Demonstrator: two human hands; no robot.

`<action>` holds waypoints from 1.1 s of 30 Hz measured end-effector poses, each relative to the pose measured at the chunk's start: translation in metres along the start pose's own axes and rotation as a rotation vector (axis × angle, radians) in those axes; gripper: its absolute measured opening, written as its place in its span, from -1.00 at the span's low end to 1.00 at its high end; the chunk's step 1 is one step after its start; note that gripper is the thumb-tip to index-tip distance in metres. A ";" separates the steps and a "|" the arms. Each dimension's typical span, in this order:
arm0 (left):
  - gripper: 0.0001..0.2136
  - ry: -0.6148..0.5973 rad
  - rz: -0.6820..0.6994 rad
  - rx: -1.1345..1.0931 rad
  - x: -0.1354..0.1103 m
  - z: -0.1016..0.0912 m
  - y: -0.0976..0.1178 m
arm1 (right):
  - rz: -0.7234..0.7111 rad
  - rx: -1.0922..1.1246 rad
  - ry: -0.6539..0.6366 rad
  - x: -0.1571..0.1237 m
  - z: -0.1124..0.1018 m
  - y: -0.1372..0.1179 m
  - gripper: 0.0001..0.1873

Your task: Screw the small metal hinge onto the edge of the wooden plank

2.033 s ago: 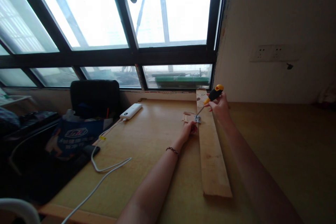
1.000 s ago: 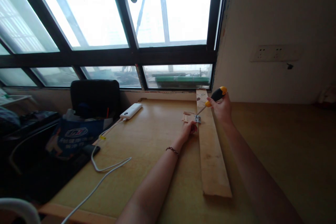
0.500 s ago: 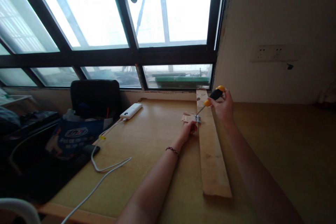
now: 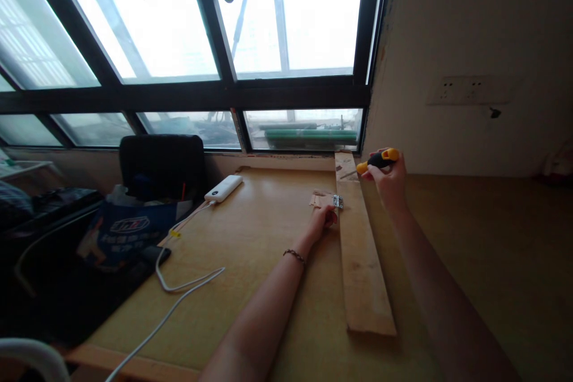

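A long wooden board lies on the table, running from the windowsill towards me. A silver metal hinge bridges its left edge and a small wood block beside it. My left hand is closed at the near side of the block and hinge, gripping the block; its fingertips are partly hidden. My right hand is wrapped round a yellow and black screwdriver. The screwdriver is tilted, its metal shaft pointing left and down over the far part of the board, apart from the hinge.
On the table, a white power bank lies to the left with a white cable trailing towards me. Past the left edge stand a black chair and a blue bag. Windows and a wall with sockets close off the back.
My right hand has moved right, lifting the screwdriver's tip off the hinge and tilting it flatter. My left hand stays in place at the block and hinge.
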State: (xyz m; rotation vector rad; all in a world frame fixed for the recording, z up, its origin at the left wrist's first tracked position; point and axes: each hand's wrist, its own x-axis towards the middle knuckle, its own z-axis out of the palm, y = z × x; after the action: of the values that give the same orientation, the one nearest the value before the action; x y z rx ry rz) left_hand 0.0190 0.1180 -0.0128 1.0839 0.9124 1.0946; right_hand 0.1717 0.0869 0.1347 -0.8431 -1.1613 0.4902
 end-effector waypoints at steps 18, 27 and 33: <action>-0.78 0.024 0.011 -0.013 -0.001 0.003 0.002 | -0.064 -0.737 -0.774 -0.094 -0.129 0.081 -0.69; -0.81 0.031 0.012 -0.026 0.002 0.002 -0.001 | -0.112 -0.589 -0.688 -0.055 -0.044 0.072 -0.27; -0.84 0.081 0.038 -0.024 0.002 0.004 -0.001 | -0.109 -0.667 -0.758 -0.036 0.014 0.111 -0.20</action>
State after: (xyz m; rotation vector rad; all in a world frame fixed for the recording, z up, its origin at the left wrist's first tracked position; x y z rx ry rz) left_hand 0.0229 0.1187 -0.0126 1.0471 0.9437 1.1850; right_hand 0.1547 0.1332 0.0277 -1.1960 -2.1275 0.3313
